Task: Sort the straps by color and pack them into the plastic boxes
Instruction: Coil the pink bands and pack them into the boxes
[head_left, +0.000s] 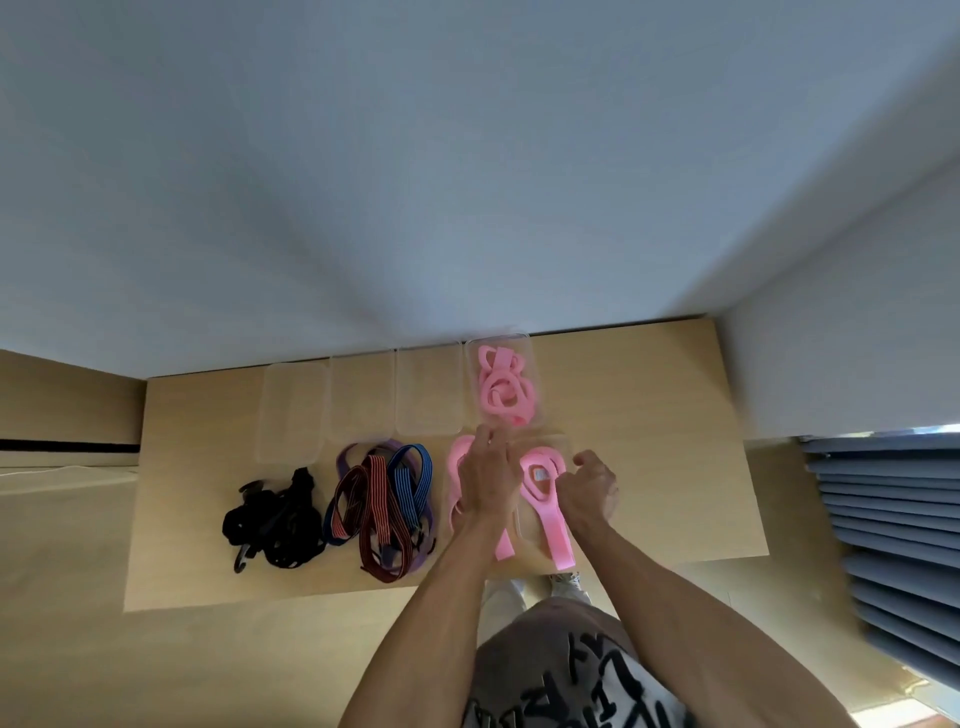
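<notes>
Near the table's front edge stands a clear plastic box (563, 448) with a pink strap (546, 512) lying in it, one end hanging over the near rim. My right hand (592, 488) is curled on that box's right wall. My left hand (485, 480) covers and grips a second pink strap (458, 460) just left of the box. Behind them, another clear box (531, 349) holds several coiled pink straps (506, 387). Three empty clear boxes (293, 410) (361, 397) (428, 389) line the back. Black straps (272, 525) and a tangle of red, blue and purple straps (387, 501) lie to the left.
The wooden table (665, 467) butts against a grey wall at the back, with bare surface at its right. A slatted grey blind (893, 530) hangs to the right of the table. My legs and feet show below the front edge.
</notes>
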